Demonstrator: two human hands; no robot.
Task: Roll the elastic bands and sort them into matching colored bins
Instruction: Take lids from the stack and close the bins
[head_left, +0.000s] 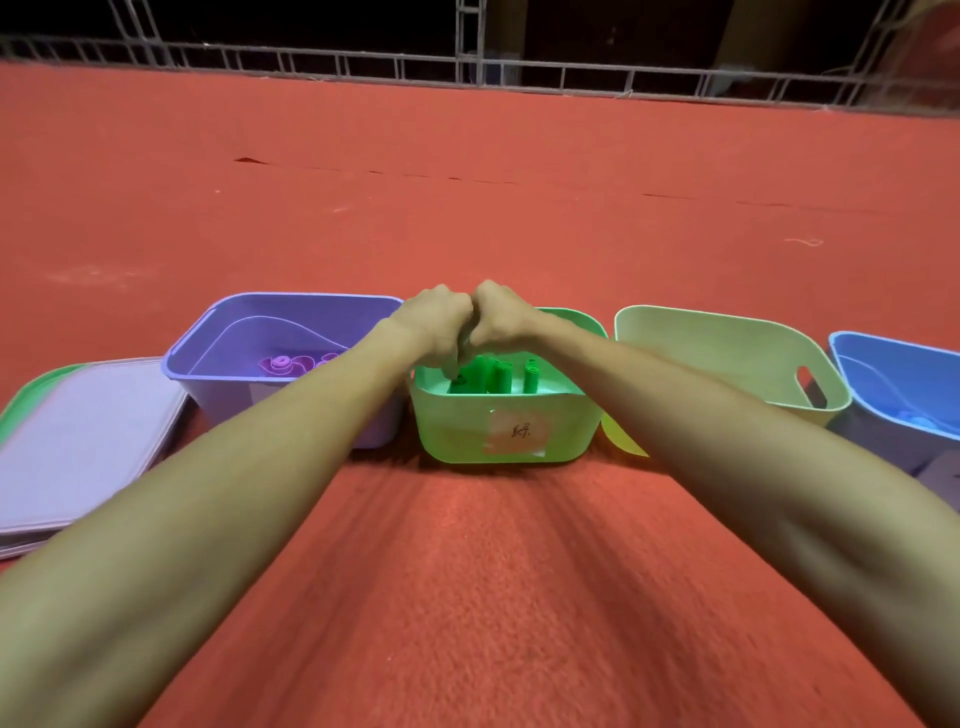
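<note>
**Here: both hands reach into the green bin**

Red carpet (478, 571) under everything. Stacked lids (78, 441) lie far left of the green bin (467, 431). Purple bin (223, 379) sits just beside it on the left. To its right is a pale yellow bin (727, 353), tilted, with a blue bin (893, 374) beyond. Left hand (436, 322) and right hand (501, 317) meet knuckle to knuckle over the green bin, fingers curled down into it. Fingertips mostly hidden, so cannot tell whether either grips a roll. Green rolls (501, 376) stand upright inside the green bin. Paper label (517, 434) on its near wall. Purple rolls (283, 364) lie in the purple bin.
</note>
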